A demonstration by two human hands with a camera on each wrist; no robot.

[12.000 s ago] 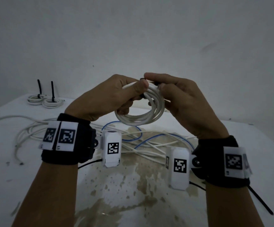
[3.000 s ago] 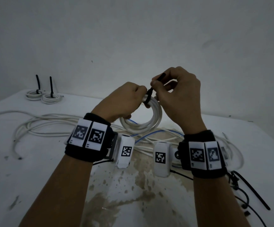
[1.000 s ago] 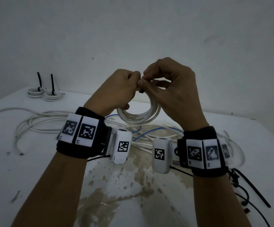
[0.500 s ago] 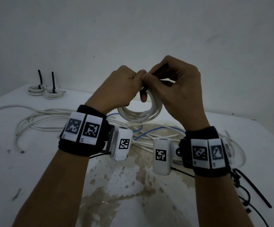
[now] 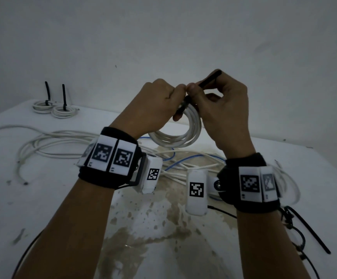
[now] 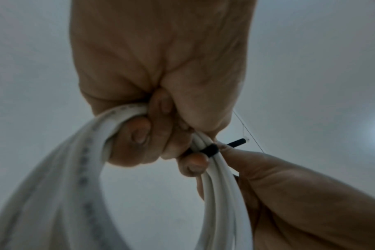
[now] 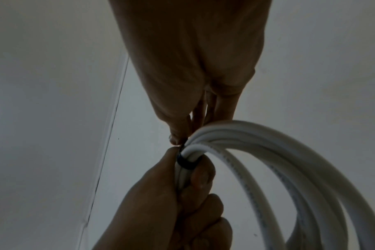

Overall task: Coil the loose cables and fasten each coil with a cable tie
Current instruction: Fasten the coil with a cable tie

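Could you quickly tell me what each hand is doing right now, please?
Left hand: closed, gripping the white cable coil.
Right hand: closed, pinching the black cable tie around that coil.

The top of the white coil (image 5: 180, 133) is hidden behind both hands in the head view, and the cable tie (image 5: 208, 78) shows there only as a dark tail above the right hand (image 5: 227, 109) and a short stretch below the thumbs. In the left wrist view the near strands blur and run off the bottom edge. On the worktop (image 5: 6, 198), black ties (image 5: 308, 232) are partly covered by the right wristband, and their number cannot be told.
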